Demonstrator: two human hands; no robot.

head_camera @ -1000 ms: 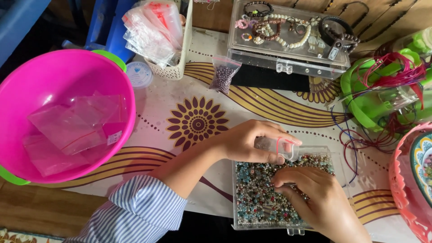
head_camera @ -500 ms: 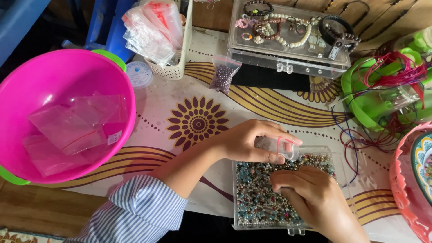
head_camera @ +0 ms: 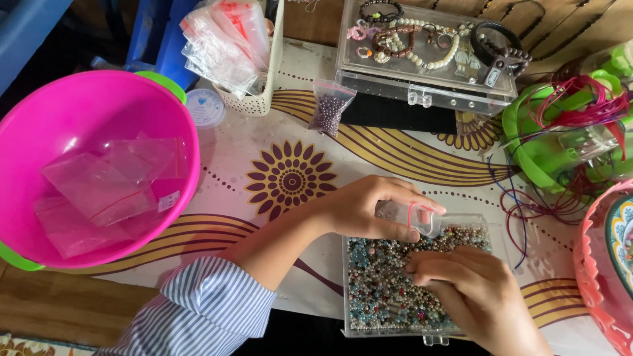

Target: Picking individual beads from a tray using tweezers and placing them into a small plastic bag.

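My left hand (head_camera: 369,207) holds a small clear zip bag (head_camera: 412,216) with a red strip, its mouth tipped over a clear plastic box (head_camera: 402,329) filled with mixed small beads (head_camera: 382,290). My right hand (head_camera: 465,290) rests in the beads at the box's right side, fingers bunched together as if pinching beads; what is between the fingertips is hidden. A striped blue and white sleeve covers my left forearm.
A pink bowl (head_camera: 165,118) with empty zip bags stands at the left. A small bag of dark beads (head_camera: 328,111), a basket of bags (head_camera: 257,99), a clear jewellery case (head_camera: 428,92), green holders with cords (head_camera: 547,151) and a pink basket (head_camera: 593,283) ring the patterned cloth.
Hardly anything differs; my right hand's fingers have shifted slightly in the beads while the left hand keeps the small bag still.
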